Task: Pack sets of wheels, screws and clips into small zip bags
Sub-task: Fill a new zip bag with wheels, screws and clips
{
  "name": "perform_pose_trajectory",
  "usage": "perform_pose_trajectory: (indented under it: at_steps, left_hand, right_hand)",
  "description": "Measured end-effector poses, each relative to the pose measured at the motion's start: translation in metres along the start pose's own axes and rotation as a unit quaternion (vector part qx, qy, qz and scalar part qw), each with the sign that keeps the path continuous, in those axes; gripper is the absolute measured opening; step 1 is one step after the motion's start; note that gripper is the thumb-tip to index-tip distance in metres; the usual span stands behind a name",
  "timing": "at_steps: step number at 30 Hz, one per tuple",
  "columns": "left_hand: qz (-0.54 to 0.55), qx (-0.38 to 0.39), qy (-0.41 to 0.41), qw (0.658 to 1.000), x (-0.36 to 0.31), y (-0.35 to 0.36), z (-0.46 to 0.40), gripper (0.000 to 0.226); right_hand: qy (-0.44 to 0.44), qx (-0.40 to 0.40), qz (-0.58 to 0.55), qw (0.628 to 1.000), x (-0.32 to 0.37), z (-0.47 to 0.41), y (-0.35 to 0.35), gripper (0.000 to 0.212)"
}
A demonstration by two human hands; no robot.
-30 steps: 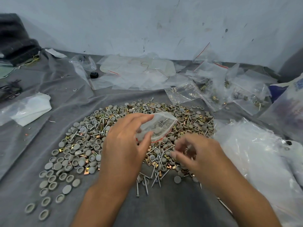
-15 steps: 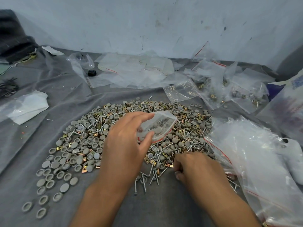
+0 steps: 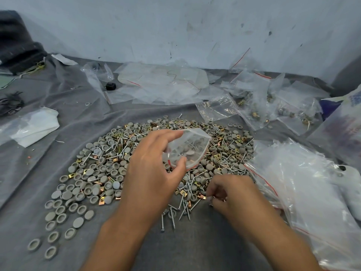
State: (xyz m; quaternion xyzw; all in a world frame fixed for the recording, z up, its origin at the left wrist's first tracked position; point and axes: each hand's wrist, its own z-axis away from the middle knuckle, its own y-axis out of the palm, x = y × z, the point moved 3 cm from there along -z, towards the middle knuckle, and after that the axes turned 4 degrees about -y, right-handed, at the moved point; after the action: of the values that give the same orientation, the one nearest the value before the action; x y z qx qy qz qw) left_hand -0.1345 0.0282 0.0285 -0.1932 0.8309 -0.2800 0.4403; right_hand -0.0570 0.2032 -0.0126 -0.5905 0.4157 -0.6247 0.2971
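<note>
On the grey cloth (image 3: 48, 153) lies a wide heap of grey wheels (image 3: 93, 173), gold clips and screws (image 3: 183, 210). The left hand (image 3: 150, 173) holds a small zip bag (image 3: 189, 149) above the heap, pinched between thumb and fingers, with some wheels inside. The right hand (image 3: 230, 194) is low at the heap's near edge, fingers curled together; I cannot tell if they grasp something. At the right lies a pile of empty bags (image 3: 302, 192).

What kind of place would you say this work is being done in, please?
Probably an informal packing workspace, not a factory line: a grey cloth spread against a scuffed wall, a loose heap of wheels, screws and clips, and filled zip bags piled nearby.
</note>
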Motion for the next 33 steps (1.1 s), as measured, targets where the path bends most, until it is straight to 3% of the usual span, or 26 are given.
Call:
perform_pose_trajectory:
  at_steps: [2, 4, 7, 10, 14, 18, 22, 27, 30, 33]
  left_hand:
    - [-0.001, 0.009, 0.005, 1.0, 0.0, 0.001, 0.0, 0.053]
    - [0.003, 0.015, 0.003, 1.0, 0.0, 0.003, -0.001, 0.055]
    - [0.012, 0.021, 0.0, 1.0, 0.0, 0.005, 0.0, 0.058]
    - [0.012, 0.022, 0.001, 1.0, 0.0, 0.006, 0.0, 0.057]
    - [0.002, 0.034, 0.004, 0.999, 0.001, 0.007, 0.001, 0.056]
    - [-0.008, 0.036, 0.007, 0.999, 0.002, 0.008, 0.0, 0.056]
    - [-0.005, 0.036, 0.01, 0.999, 0.003, 0.008, 0.0, 0.055]
    - [-0.004, 0.034, 0.017, 0.999, -0.001, 0.01, 0.001, 0.053]
    - [0.0, 0.03, 0.011, 0.999, -0.002, 0.009, 0.0, 0.053]
    - [0.0, 0.027, -0.003, 1.0, 0.001, 0.008, -0.001, 0.054]
  right_hand:
    - [-0.028, -0.107, -0.129, 0.985, 0.004, 0.001, -0.015, 0.022]
    - [-0.084, -0.217, -0.256, 0.938, 0.015, 0.001, -0.032, 0.013]
    - [-0.103, -0.229, -0.441, 0.862, 0.024, -0.002, -0.039, 0.013]
    - [-0.077, -0.21, -0.51, 0.831, 0.027, -0.006, -0.037, 0.012]
    - [-0.085, -0.218, -0.512, 0.826, 0.028, -0.007, -0.036, 0.012]
    - [-0.095, -0.226, -0.474, 0.846, 0.027, -0.008, -0.034, 0.011]
    - [-0.122, -0.27, -0.343, 0.891, 0.028, -0.006, -0.032, 0.015]
    - [-0.211, -0.301, -0.087, 0.926, 0.041, -0.006, -0.027, 0.023]
    - [-0.179, -0.299, -0.089, 0.933, 0.044, -0.007, -0.027, 0.034]
    - [-0.127, -0.306, -0.162, 0.929, 0.036, -0.005, -0.037, 0.025]
